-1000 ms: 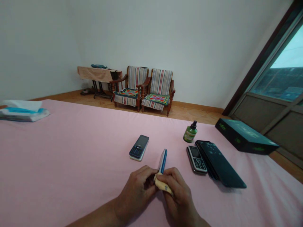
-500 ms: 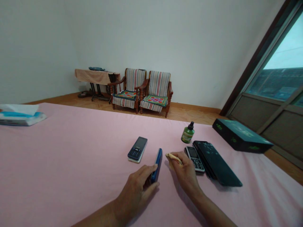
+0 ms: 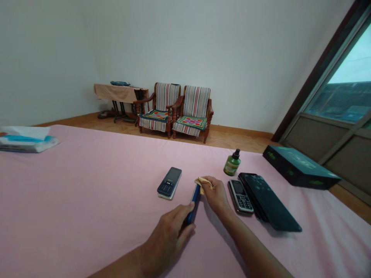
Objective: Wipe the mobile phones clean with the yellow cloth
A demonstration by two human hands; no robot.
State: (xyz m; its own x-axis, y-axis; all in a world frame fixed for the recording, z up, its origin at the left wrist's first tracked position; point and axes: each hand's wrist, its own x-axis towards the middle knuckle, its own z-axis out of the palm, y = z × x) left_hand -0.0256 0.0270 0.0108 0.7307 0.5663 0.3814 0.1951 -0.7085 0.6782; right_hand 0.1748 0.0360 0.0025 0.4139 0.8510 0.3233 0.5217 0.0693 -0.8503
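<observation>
Closed in since a moment ago, a yellow cloth (image 3: 203,182) now touches the top end of a blue phone (image 3: 194,202), which the left hand (image 3: 166,241) grips low down above the pink bedsheet (image 3: 87,193), while the right hand (image 3: 215,195), at the phone's 2 o'clock, pinches the cloth.

A green spray bottle (image 3: 232,163), keypad phone (image 3: 240,197) and black smartphone (image 3: 268,201) lie right of centre on the pink sheet (image 3: 87,200); striped armchairs (image 3: 182,111) stand beyond.

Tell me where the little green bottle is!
In the head view, the green bottle stands on the pink sheet, right of centre, just beyond the keypad phone and left of the dark box.
</observation>
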